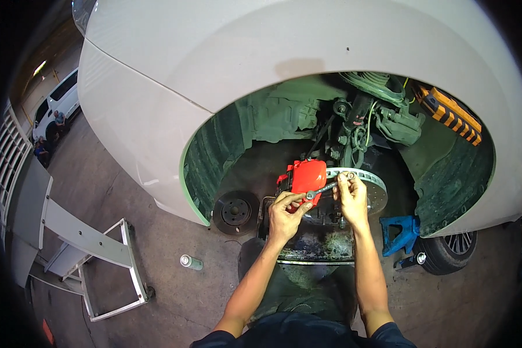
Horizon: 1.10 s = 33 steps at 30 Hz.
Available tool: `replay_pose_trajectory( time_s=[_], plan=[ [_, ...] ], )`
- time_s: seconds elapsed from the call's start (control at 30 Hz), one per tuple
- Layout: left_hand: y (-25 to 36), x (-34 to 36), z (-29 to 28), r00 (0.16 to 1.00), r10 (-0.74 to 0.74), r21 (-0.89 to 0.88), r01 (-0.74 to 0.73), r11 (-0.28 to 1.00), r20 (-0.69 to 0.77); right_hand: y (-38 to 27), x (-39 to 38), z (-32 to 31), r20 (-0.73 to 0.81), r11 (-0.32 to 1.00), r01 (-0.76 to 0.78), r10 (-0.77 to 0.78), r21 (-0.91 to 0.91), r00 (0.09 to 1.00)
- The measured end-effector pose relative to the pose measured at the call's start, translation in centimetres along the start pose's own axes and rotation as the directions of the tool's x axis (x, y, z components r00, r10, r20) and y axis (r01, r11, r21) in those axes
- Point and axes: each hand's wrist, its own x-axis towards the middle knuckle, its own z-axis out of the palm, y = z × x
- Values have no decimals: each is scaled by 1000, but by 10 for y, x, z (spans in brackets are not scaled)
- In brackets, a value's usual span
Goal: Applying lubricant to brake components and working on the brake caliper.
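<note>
Just right of centre, a wrench lies with its long axis slanting from lower left, where your left hand pinches one end, to your right hand, pinching near the other — the red caliper just above, nearer your left hand.

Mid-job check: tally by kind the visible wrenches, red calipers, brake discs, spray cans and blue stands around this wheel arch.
Wrench: 1
Red caliper: 1
Brake discs: 2
Spray cans: 2
Blue stand: 1
Total: 7
</note>
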Motion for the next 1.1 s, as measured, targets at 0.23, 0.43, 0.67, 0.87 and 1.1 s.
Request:
replay_pose_trajectory(
  time_s=[0.23, 0.43, 0.67, 0.87, 1.1],
  plan=[
    [0, -1, 0, 1000, -5, 4, 5, 1000, -4, 2, 7, -4, 74, 999, -29, 26, 39, 997],
    [-2, -1, 0, 1000, 16, 11, -16, 1000, -2, -7, -45, 9, -143, 999, -40, 38, -6, 989],
    [2, 2, 2, 1000, 0, 1, 0, 1000, 15, -3, 6, -5, 21, 996, -27, 29, -80, 999],
    [0, -1, 0, 1000, 17, -3, -17, 1000, 0, -9, 16, -6, 167, 997, -54, 64, -61, 984],
    [1, -1, -2, 996, 91, 63, -91, 994, -6, -18, -3, -2, 99, 995, -39, 48, -90, 994]
  ],
)
